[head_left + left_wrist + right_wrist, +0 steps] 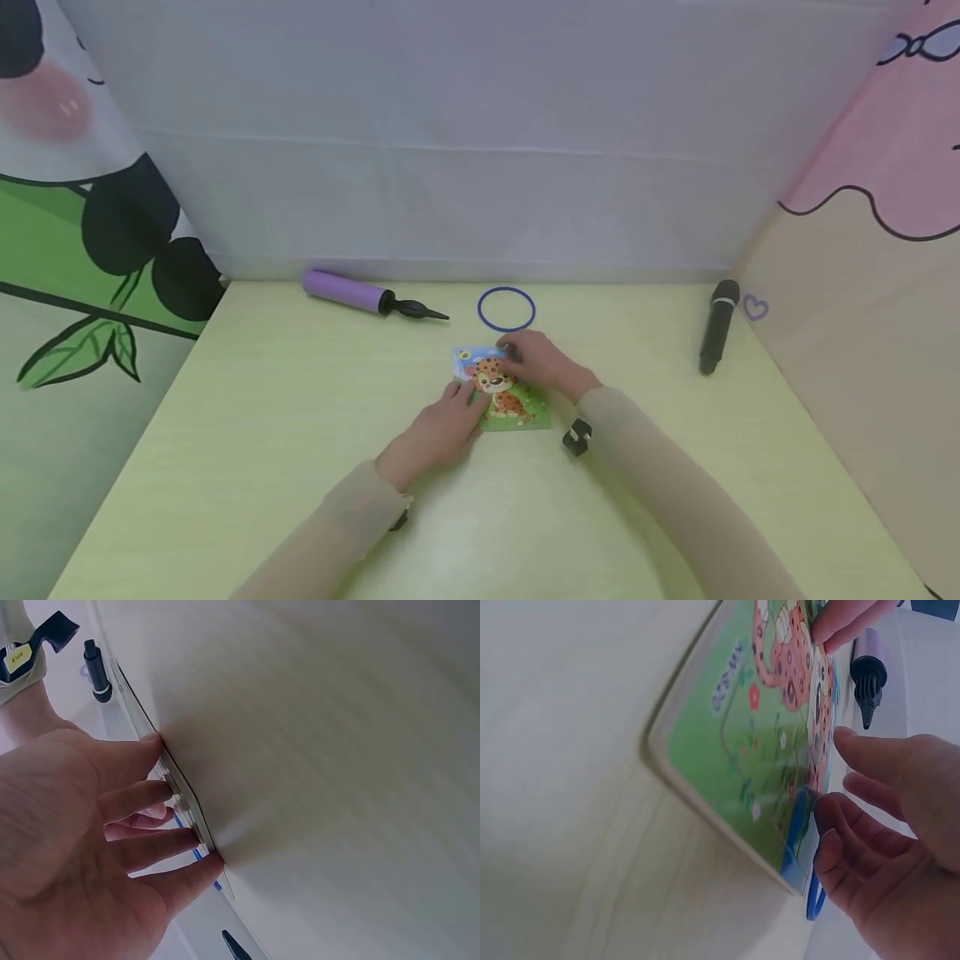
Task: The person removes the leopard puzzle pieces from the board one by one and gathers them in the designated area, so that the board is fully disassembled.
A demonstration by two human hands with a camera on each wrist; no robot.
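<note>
A square picture puzzle (517,408) with a spotted leopard on green grass lies flat at mid-table. Its thin board edge and the cut lines between pieces show in the right wrist view. My left hand (448,421) rests at the puzzle's left side, fingers fairly straight and touching it. In the left wrist view, that hand's (112,817) fingertips meet the board's thin edge. Over the upper right corner is my right hand (546,365). The right wrist view has this hand's (900,817) fingers bent at the far edge, thumb apart from them; nothing shows between.
Behind the puzzle lies a blue ring (506,288). A purple hand pump (348,292) with a black nozzle is at the back left. At the back right lies a black microphone (718,329). A pale curtain wall (480,208) borders the table's (300,400) far edge.
</note>
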